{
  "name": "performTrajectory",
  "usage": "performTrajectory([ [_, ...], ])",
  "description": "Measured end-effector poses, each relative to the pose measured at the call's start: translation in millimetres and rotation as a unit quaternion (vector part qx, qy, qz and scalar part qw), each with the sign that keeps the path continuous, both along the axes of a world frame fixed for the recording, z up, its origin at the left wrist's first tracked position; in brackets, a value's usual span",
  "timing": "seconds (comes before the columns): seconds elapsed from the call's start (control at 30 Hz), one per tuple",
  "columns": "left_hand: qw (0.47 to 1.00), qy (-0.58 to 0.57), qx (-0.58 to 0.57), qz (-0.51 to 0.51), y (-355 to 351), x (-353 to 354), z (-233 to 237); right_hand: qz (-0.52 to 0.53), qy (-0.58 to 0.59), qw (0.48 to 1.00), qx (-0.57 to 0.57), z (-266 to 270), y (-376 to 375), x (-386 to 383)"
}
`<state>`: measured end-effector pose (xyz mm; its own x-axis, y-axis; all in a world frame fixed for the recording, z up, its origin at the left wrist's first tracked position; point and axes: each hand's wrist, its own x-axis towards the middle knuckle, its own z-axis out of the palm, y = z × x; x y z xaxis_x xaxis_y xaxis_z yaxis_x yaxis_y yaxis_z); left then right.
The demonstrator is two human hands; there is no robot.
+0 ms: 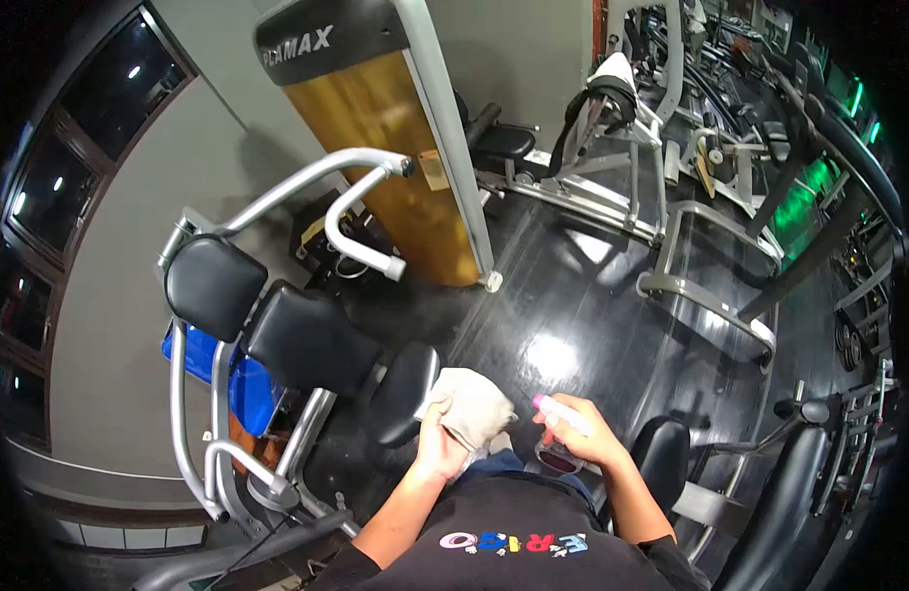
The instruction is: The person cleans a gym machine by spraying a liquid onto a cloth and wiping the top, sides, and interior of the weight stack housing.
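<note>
My left hand [442, 445] is closed on a pale, crumpled cloth [474, 406], which hangs in front of my body. To its right, my right hand [590, 435] grips a spray bottle [561, 414] with a white head and a pink nozzle tip. The bottle's lower part looks clear with dark liquid, and my fingers partly cover it. The nozzle points left, toward the cloth, with a gap between them. Just left of the cloth is the black padded seat [405, 394] of a gym machine.
Left stands the machine's black backrest [216, 288] with silver bars [356, 212] and a gold weight-stack cover [395, 148]. A blue bin [252, 394] is behind it. More gym equipment [710, 286] fills the right side. Black flooring [543, 325] runs between. A padded bench [784, 502] is close at my right.
</note>
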<state>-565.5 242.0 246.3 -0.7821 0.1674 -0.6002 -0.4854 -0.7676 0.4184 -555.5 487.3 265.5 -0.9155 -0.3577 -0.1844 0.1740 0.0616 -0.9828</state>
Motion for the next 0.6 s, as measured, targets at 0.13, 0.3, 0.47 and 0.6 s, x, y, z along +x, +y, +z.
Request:
performTrajectory([
  [0.13, 0.999, 0.016, -0.004, -0.051, -18, -43, 15, -0.024, 0.045, 0.998, -0.034, -2, -28, -48],
  [0.3, 0.997, 0.056, -0.036, -0.024, -32, -80, -18, -0.042, 0.08, 0.995, -0.045, -5, -37, -94],
  [0.47, 0.998, 0.045, 0.006, -0.04, -25, -106, -8, -0.058, 0.116, 0.992, 0.005, -20, -19, -139],
  [0.6, 0.995, 0.077, -0.046, -0.032, -6, -141, -10, -0.005, 0.202, 0.975, 0.095, -27, 8, -197],
])
